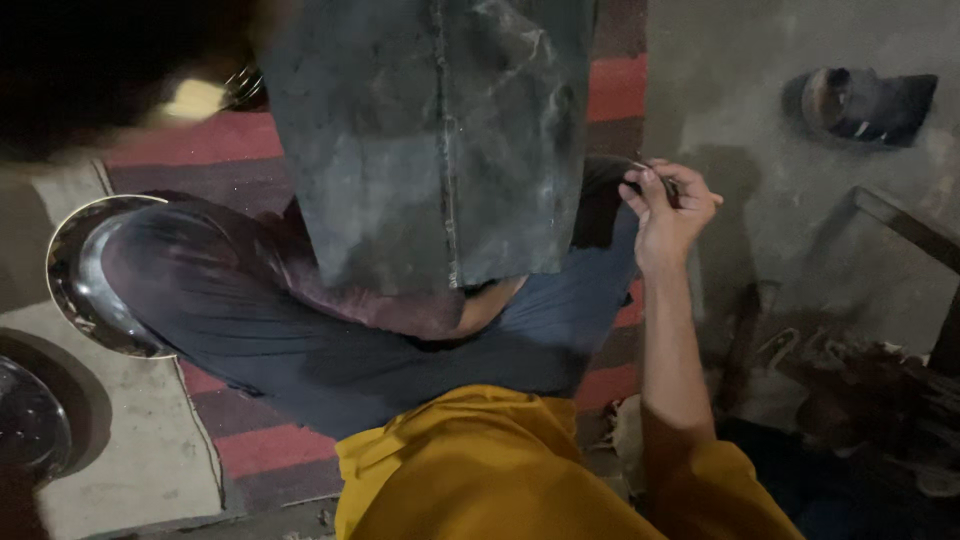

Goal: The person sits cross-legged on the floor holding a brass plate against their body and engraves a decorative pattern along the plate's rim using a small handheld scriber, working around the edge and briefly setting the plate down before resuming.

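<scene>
— Right hand?
— Right of centre, upper half of the frame, raised on a bare forearm coming up from a yellow sleeve at the bottom edge. Fingers curled together, thumb and fingertips pinched on a thin dark tool, too small and dim to name.
— And the dark sheet?
— Upper centre, filling the frame from the top edge down to the lap. Large, flat, grey-black, with a raised seam running down its middle. Lower right corner just left of the pinching hand, near it; touching or not, impossible to tell.
— Resting on what?
— On crossed legs in dark trousers, over a red-striped mat.
— Left hand?
— Nowhere in sight.
— Around the lap?
— Round steel plate at the left edge, half under a knee. Second steel dish at lower left, partly cut off. Dark sandal at upper right on the grey concrete floor, well apart from the hand. Dim clutter at lower right, too dark to make out.
</scene>
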